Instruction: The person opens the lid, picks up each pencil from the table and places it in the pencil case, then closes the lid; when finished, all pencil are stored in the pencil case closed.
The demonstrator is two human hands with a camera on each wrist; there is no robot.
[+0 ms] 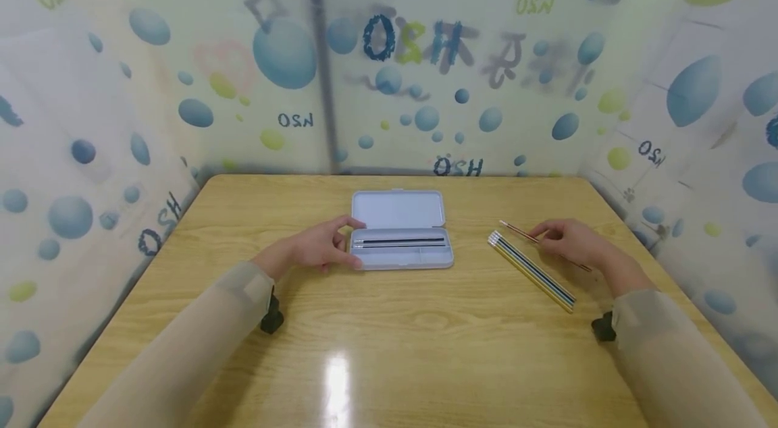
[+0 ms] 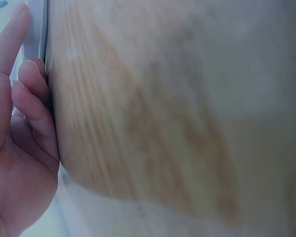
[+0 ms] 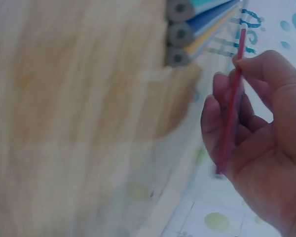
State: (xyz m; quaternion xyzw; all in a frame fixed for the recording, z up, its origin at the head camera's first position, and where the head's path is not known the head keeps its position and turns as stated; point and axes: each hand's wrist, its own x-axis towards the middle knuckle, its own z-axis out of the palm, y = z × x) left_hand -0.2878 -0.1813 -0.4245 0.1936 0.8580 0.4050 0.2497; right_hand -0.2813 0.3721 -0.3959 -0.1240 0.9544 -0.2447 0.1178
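Note:
An open white pencil case [image 1: 398, 210] lies on the table, its lid folded back. Dark pencils [image 1: 401, 240] with light tips at the left lie side by side in its rear compartment. My left hand [image 1: 315, 246] grips the case's left end, thumb at the front corner and index finger near the hinge. On the right, my right hand [image 1: 568, 242] pinches a thin red pencil [image 3: 234, 89] between thumb and fingers. Just beside that hand, a row of pencils [image 1: 530, 271] in yellow, blue and dark colours lies slanted on the table; their flat, unsharpened ends show in the right wrist view.
The wooden table [image 1: 389, 340] carries a bright glare spot near its front. A patterned curtain [image 1: 389, 97] with blue and green drops closes in the back and both sides. A dark wrist device [image 1: 272, 315] hangs below the left sleeve.

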